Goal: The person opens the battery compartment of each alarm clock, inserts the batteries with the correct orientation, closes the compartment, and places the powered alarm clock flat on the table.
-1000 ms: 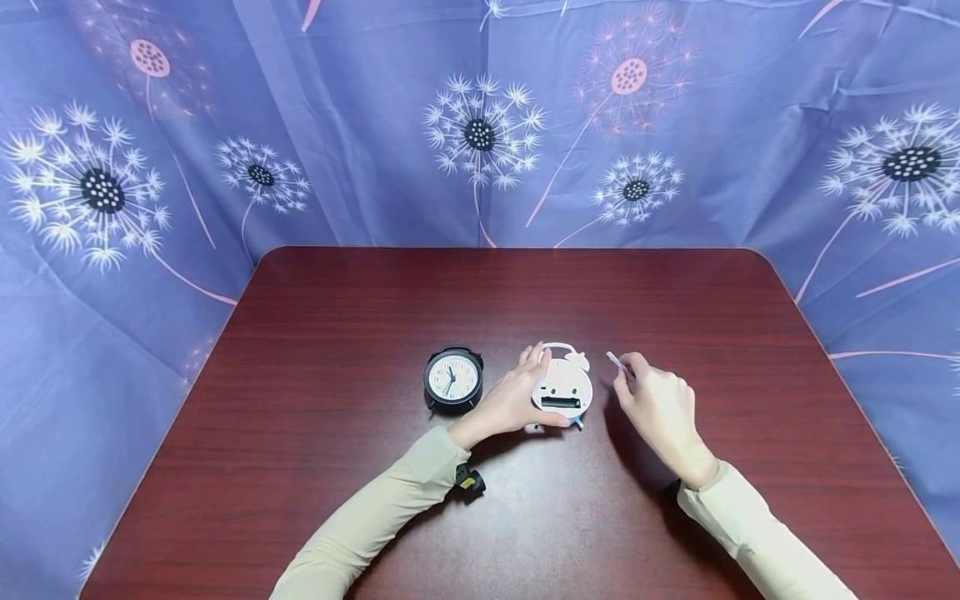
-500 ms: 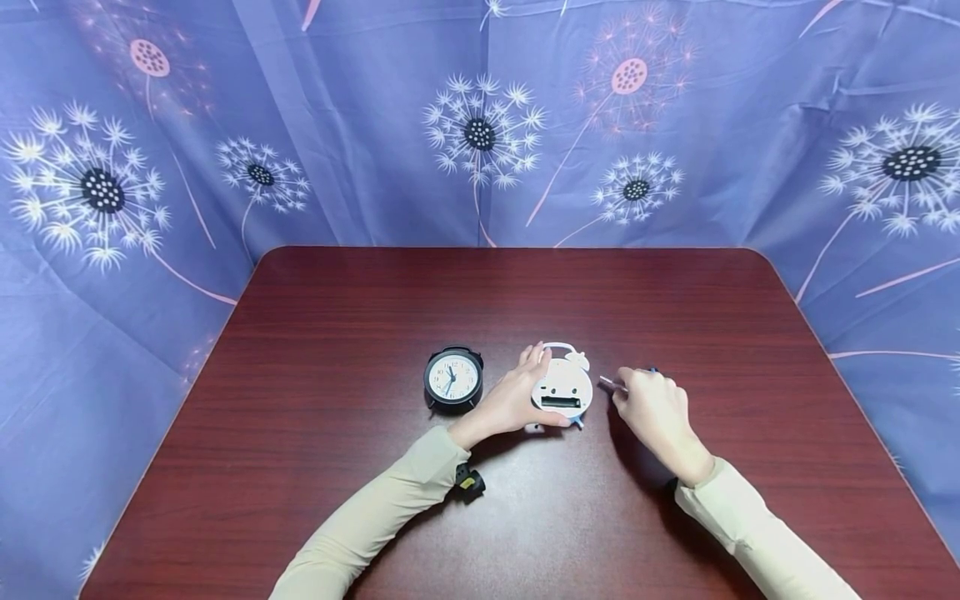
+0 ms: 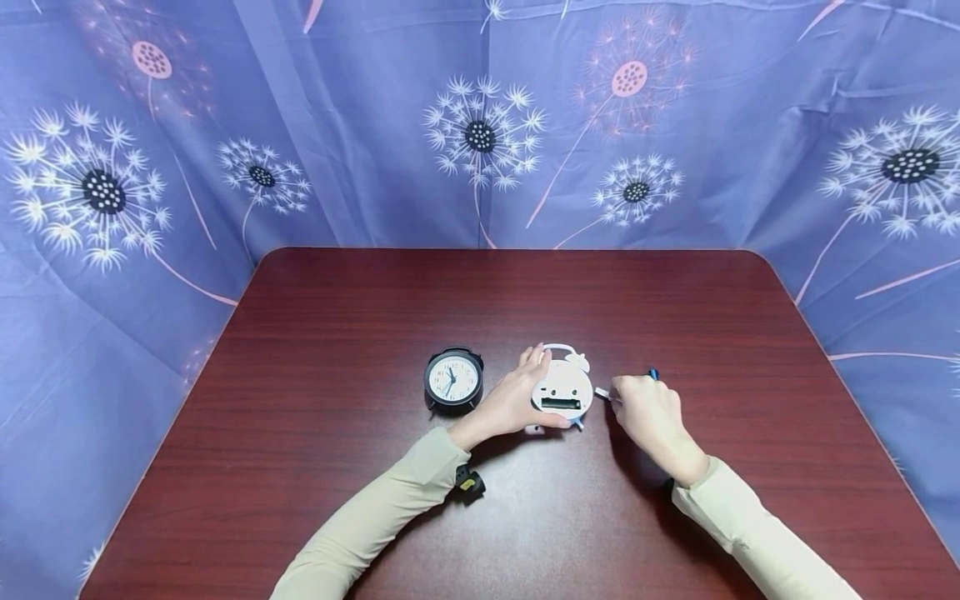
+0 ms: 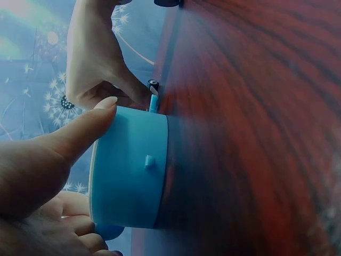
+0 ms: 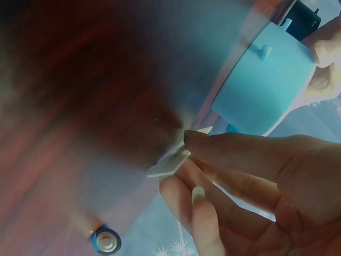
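Note:
A light-blue alarm clock (image 3: 564,379) lies face down, its white back up and the dark battery slot uncovered. My left hand (image 3: 513,400) grips it around the side, the thumb at its lower edge. In the left wrist view, that thumb lies along the rim of the blue case (image 4: 130,170). Just right of the clock, my right hand (image 3: 649,417) pinches a small white battery cover (image 5: 176,161) between thumb and fingers, low over the table. Behind the right hand lies a battery (image 5: 106,241), partly hidden in the head view.
A black alarm clock (image 3: 453,379) with a white dial stands left of my left hand. The dark red wooden table (image 3: 360,300) ends at a blue curtain (image 3: 375,125) with dandelion prints.
My right hand has shifted slightly left, bringing the battery cover down beside the blue clock. The battery behind that hand has come into sight. My left hand and both clocks stay put.

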The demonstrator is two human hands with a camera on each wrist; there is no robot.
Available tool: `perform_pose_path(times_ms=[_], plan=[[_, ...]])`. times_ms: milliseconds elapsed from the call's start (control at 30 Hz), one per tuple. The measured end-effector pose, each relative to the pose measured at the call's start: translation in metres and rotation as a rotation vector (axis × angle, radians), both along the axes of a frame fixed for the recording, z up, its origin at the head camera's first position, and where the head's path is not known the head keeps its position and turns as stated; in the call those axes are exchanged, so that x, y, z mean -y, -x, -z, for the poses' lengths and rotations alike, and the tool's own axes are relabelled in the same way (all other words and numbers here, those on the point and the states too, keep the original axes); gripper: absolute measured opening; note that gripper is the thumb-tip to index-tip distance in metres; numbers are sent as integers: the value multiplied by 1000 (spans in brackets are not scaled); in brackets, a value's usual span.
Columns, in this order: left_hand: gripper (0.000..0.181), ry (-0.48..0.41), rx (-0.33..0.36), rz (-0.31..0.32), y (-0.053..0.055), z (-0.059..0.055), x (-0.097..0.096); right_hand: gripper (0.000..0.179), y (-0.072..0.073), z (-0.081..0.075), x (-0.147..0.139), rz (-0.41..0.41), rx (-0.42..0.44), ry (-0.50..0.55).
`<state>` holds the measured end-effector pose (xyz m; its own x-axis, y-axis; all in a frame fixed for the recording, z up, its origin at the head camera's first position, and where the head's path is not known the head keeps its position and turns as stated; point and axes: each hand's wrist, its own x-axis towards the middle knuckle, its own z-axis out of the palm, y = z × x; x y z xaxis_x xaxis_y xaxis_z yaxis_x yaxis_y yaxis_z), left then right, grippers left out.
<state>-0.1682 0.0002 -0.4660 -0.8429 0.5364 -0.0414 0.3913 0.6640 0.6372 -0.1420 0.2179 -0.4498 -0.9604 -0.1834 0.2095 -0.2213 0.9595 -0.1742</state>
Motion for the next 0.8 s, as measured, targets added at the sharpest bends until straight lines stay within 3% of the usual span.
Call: perform_pose_path(times_ms=[200, 567, 800], plan=[[110, 1, -5, -1, 0, 0, 0, 27, 0, -1, 3, -5, 6, -12], [109, 8, 7, -4, -1, -2, 1, 23, 0, -2, 3, -5, 21, 1], [109, 14, 10, -6, -2, -2, 1, 16, 5, -4, 0, 47, -61, 65]])
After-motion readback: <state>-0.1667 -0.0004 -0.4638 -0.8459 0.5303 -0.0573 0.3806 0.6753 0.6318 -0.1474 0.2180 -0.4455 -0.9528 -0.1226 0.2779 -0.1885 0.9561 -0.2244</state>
